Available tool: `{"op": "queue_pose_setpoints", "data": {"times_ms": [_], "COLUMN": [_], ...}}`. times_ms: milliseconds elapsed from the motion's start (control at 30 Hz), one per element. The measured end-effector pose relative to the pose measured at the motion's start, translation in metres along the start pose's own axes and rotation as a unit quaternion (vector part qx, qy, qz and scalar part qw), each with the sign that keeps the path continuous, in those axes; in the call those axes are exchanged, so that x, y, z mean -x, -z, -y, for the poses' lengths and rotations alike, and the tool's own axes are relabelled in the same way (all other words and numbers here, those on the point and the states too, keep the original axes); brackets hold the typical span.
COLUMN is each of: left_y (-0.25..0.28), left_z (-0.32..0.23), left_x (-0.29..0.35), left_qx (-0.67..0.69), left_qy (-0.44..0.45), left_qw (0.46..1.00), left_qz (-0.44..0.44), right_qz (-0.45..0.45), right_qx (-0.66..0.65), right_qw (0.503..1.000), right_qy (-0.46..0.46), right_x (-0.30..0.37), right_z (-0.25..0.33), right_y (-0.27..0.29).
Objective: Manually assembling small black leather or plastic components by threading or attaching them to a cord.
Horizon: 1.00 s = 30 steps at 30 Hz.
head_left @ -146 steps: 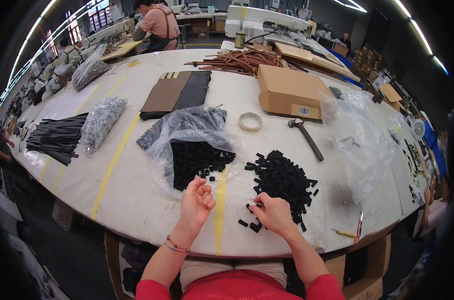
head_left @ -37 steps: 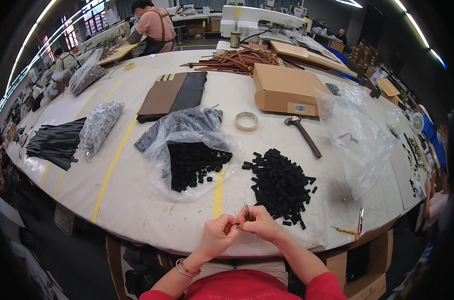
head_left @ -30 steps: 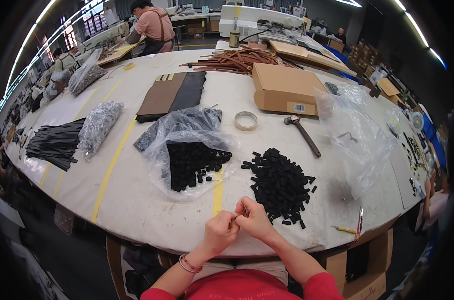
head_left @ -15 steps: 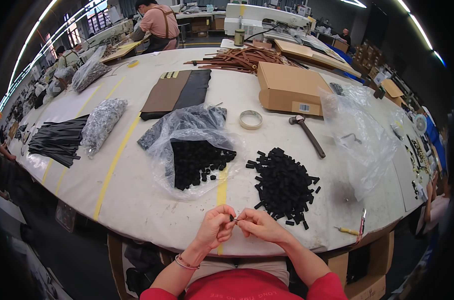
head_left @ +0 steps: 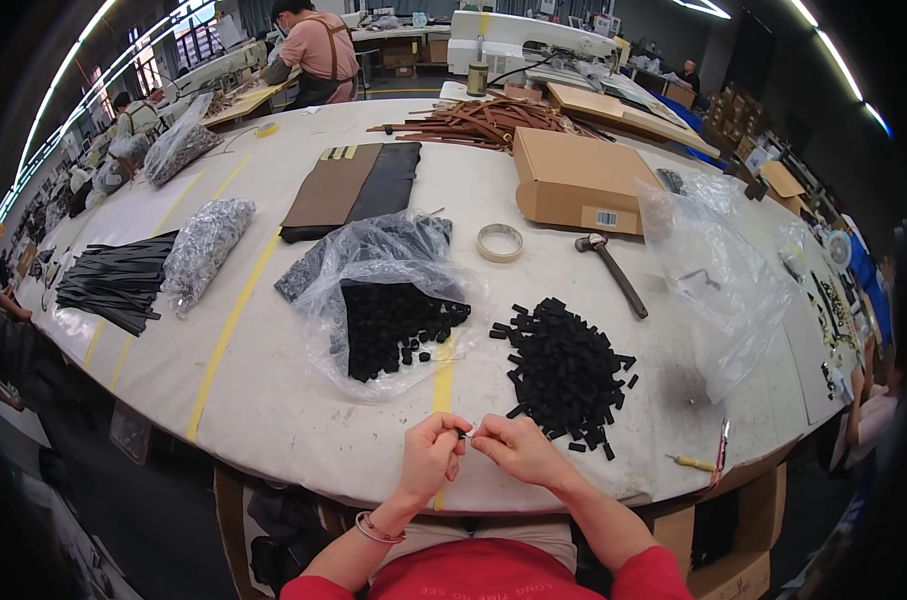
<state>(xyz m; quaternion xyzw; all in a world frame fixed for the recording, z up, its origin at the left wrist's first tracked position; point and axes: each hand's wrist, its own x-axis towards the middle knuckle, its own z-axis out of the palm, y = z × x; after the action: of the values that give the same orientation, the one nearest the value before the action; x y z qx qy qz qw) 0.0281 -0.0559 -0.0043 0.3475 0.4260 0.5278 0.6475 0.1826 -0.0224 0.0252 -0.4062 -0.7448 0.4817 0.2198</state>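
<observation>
Black piece (head_left: 461, 434) now in left fingers (head_left: 447, 422)

The left hand (head_left: 430, 460) is pinching a small black piece (head_left: 462, 434) — the right hand (head_left: 518, 450) is hovering just beside it — while a heap of short black pieces (head_left: 565, 372) is lying near a plastic bag (head_left: 378, 270).

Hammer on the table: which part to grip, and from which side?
Probably best: take the hammer by the outer half of its handle, coming from the near, right side with the right hand. The handle is long and slim, lies flat, and slants from the head toward the person and rightward, with nothing seen covering it.
</observation>
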Motion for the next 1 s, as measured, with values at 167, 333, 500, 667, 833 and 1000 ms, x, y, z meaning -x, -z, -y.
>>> {"op": "queue_pose_setpoints", "data": {"times_ms": [167,333,500,667,833,1000], "left_y": [-0.006,-0.012,-0.009,-0.004,-0.006,-0.008], "left_z": [0.002,0.006,-0.016,-0.013,-0.013,-0.001], "left_x": [-0.004,0.007,0.008,0.007,0.01,0.008], "left_qx": [-0.395,-0.454,0.116,0.306,0.407,0.347], "left_qy": [-0.455,-0.558,-0.036,0.183,0.201,0.062], "left_qw": [0.788,0.694,0.991,0.929,0.888,0.934], "left_qz": [-0.125,-0.014,-0.064,0.103,0.078,0.065], "right_qz": [-0.111,-0.2,-0.234,-0.264,-0.232,-0.152], "right_qx": [0.035,0.029,0.067,0.165,0.244,-0.118], "right_qw": [0.993,0.979,0.967,0.931,0.91,0.979], "right_qy": [0.019,0.042,0.07,0.192,0.243,0.073], "right_x": [-0.005,-0.015,-0.006,-0.002,0.001,0.001], "right_z": [0.016,-0.002,0.003,0.003,0.001,0.004], "right_y": [-0.008,-0.019,-0.014,-0.021,-0.016,-0.026]}}
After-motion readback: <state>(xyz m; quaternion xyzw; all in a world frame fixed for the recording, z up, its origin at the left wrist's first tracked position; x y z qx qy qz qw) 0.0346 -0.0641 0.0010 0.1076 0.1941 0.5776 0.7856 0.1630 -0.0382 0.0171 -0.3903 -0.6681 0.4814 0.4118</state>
